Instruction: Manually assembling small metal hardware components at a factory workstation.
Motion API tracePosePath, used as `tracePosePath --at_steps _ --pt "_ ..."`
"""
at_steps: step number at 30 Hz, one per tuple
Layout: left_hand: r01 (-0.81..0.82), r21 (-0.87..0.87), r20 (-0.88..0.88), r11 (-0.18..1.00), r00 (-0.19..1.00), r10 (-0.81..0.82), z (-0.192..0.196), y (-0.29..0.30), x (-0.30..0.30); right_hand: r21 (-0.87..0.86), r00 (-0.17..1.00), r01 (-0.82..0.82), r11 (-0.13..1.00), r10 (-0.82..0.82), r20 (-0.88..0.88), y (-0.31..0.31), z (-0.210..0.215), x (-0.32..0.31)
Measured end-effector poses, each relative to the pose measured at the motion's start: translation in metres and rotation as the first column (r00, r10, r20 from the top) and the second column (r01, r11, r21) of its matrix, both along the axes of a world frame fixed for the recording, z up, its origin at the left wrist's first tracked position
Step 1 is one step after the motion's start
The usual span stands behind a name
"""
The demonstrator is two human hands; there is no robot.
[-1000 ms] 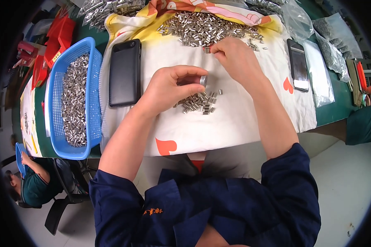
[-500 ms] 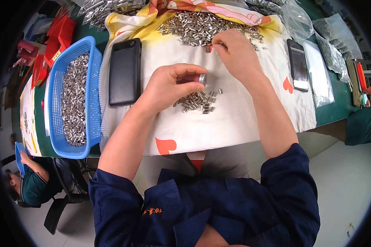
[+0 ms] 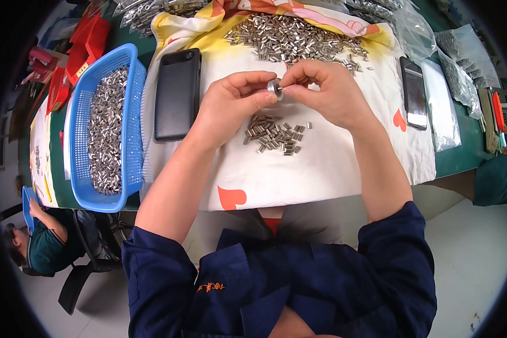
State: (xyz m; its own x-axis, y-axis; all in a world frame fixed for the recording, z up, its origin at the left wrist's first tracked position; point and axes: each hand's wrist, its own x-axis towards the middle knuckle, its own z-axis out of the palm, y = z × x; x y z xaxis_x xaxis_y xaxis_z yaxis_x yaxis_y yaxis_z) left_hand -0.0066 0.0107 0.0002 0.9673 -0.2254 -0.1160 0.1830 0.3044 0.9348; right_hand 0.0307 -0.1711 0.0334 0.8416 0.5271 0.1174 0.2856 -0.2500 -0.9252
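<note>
My left hand (image 3: 228, 107) is closed on a round silver metal disc (image 3: 273, 88), gripped between thumb and fingers. My right hand (image 3: 332, 93) meets it from the other side, thumb and forefinger pinching a small metal piece at the disc's middle. Most of that piece is hidden by the fingertips. Just below the hands lies a small pile of short metal cylinders (image 3: 271, 135) on white cloth (image 3: 310, 174). Beyond them, a larger heap of similar cylinders (image 3: 290, 36) spreads over the cloth's yellow part.
A blue mesh basket (image 3: 134, 118) full of small metal parts stands at the left, beside a black rectangular device (image 3: 178, 93). On the right lie a smartphone (image 3: 414, 93) and clear bags of parts (image 3: 462, 84). Another person (image 3: 53, 242) sits at the far left.
My right hand has come back from the edge of the large heap to the disc in my left hand. The disc has turned slightly. The whole view has shifted a little.
</note>
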Motion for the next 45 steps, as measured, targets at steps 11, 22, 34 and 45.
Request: tracePosePath --at_steps 11,22,34,45 --pt "-0.009 0.166 0.019 0.986 1.000 0.006 0.005 -0.002 -0.001 -0.256 0.917 0.122 0.959 -0.010 0.399 0.004 -0.002 -0.009" --pt "0.063 0.206 -0.001 0.977 0.998 -0.065 0.006 -0.005 -0.006 -0.242 0.974 0.220 0.945 -0.198 0.112 -0.010 -0.009 0.017" --pt "0.172 0.312 -0.066 0.935 0.985 -0.159 0.011 -0.007 -0.008 -0.436 0.829 0.404 0.804 -0.121 0.545 -0.005 -0.031 0.017" --pt "0.019 0.022 0.009 1.000 1.000 -0.019 0.003 0.001 -0.001 -0.081 0.994 0.105 0.991 -0.108 -0.023 -0.005 0.000 0.005"
